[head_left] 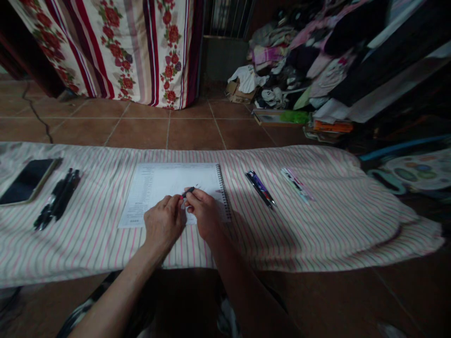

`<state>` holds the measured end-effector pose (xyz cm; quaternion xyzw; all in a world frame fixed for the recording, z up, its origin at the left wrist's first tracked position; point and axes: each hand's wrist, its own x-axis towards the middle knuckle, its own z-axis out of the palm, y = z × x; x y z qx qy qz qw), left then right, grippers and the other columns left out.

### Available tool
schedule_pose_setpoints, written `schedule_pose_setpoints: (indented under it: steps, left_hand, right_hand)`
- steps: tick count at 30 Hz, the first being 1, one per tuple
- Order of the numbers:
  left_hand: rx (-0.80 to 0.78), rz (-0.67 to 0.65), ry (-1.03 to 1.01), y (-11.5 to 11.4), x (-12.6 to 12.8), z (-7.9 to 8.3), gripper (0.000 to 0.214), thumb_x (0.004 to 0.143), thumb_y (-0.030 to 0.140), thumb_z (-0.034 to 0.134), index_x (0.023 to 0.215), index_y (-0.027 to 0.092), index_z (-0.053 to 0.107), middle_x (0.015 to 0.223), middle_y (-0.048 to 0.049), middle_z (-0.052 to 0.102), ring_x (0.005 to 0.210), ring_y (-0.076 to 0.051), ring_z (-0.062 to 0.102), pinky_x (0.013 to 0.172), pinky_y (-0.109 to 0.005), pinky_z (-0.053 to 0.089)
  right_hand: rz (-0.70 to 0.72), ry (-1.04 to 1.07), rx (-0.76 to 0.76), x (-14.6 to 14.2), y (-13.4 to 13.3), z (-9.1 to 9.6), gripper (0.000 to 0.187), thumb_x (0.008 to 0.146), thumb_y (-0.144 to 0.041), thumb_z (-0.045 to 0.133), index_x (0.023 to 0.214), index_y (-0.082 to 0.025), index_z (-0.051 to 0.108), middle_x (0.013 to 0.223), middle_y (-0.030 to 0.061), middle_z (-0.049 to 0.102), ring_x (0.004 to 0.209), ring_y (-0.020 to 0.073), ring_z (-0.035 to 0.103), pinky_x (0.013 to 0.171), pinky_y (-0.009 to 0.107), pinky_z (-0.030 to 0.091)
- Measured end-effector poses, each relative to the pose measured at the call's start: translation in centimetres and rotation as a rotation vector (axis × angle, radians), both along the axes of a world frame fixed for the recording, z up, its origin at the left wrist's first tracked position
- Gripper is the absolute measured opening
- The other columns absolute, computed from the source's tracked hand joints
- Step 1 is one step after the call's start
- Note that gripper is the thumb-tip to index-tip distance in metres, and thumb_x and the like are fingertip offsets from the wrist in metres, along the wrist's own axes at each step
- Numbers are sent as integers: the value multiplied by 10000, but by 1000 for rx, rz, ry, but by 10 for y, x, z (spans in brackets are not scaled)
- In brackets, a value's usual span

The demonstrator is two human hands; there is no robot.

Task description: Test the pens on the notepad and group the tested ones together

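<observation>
Over a spiral notebook (178, 174) with a mostly white page, my two hands meet at a short dark pen (188, 191). My left hand (164, 219) pinches its left end, where a small red or pink spot shows at the fingertips. Closed around the other end is my right hand (204, 210). Much of the pen is covered by fingers, so I cannot see whether a cap is on it. Faint marks and a column of printed text show on the page. My wrists are above the page's near edge.
Pens (261, 189) lie right of the notebook, with pastel pens (297, 184) beyond them. Several black pens (58, 197) and a phone (30, 180) lie at left. All rest on a striped cloth (331, 225). Past it are tiled floor, a floral curtain (137, 51) and piled clothes (282, 56).
</observation>
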<state>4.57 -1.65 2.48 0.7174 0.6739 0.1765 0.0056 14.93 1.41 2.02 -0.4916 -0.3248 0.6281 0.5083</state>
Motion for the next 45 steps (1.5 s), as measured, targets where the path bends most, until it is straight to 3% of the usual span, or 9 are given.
schedule_pose_setpoints:
  steps: [7,13,20,24,30,34,40,45]
  left_hand:
    - [93,16,11,1,-1,-4,331,934,314,364,1034,179,649,809,-37,684,688,-188,632,539,-292,320]
    - [122,-6,14,1,0,-6,312,933,296,376,1003,182,658,773,-30,677,666,-175,621,537,-288,319]
    - [108,-11,16,1,0,-8,305,929,290,380,1007,181,655,768,-30,669,656,-177,620,532,-291,317]
    - [68,-6,17,1,-1,-5,308,924,282,379,1020,177,652,786,-37,673,674,-186,626,531,-293,319]
    - [64,17,-4,2,-1,-2,325,935,305,363,1027,181,648,807,-38,680,686,-187,631,538,-289,322]
    - [103,25,-16,2,-1,-3,325,938,312,364,1026,183,649,806,-35,684,684,-185,631,542,-285,326]
    - [132,-10,14,2,0,-6,310,932,295,373,994,185,657,791,-35,686,672,-182,626,544,-286,327]
    - [100,-12,23,2,-1,-6,313,934,293,364,1012,186,648,805,-40,686,691,-177,624,552,-279,332]
  right_hand:
    - [-30,86,-56,0,-2,4,265,626,-343,693,801,-161,614,726,-1,614,658,104,582,545,205,433]
    - [-56,4,-18,0,-1,1,248,622,-364,700,677,-161,569,576,-48,516,541,74,480,460,186,354]
    - [-50,-75,41,1,-2,3,228,667,-361,651,602,-169,548,505,-67,456,470,61,403,466,208,322]
    - [-34,-53,27,1,-1,1,170,671,-321,629,710,-155,624,528,-51,508,494,74,454,477,210,346]
    - [-29,117,-27,0,1,1,286,633,-292,676,883,-156,647,803,17,661,612,80,562,532,201,426]
    - [-36,194,-55,-1,0,1,285,610,-320,724,821,-156,626,727,1,636,652,92,580,575,206,452]
    - [-43,82,-58,1,-2,0,260,626,-379,721,692,-162,594,604,-19,584,582,90,538,531,212,414]
    - [-69,43,-45,1,-2,3,213,631,-333,691,715,-155,610,645,-19,581,598,89,539,503,193,393]
